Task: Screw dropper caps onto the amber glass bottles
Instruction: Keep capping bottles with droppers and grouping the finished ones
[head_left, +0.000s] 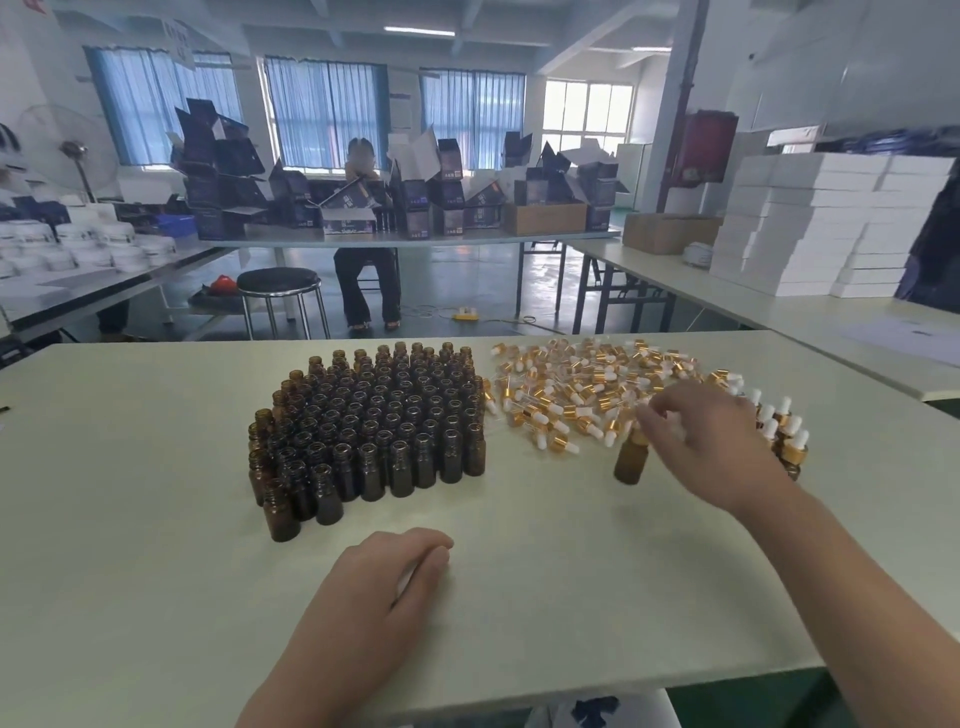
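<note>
Left hand (384, 587) is resting palm down on the table (156, 519) near the front edge, fingers pressed together and loosely bent, holding nothing. Right hand (711, 441) is reaching over the near edge of the cap pile (582, 384), fingers (649, 413) spread and slightly bent, tips blurred; cannot tell if they are pinching a cap. A lone bottle (629, 462) is standing upright just under those fingertips, gold collar showing at its neck, top partly hidden by the hand; cannot tell if the hand is touching it. Open bottles (374, 426) are standing upright in a tight block at table centre, mouths uncapped, left of the pile and just beside it. The pile, gold collars with white bulbs, is lying loose and spreading across the far right of the table. Capped bottles (784, 431) are standing in a small group behind the right hand, at the right end of the pile. Beyond the table a stool (280, 283) is standing on the floor, a seated person (366, 280) is working at a far table among dark boxes (228, 171), and white boxes (821, 223) are sitting stacked on the table at right.
</note>
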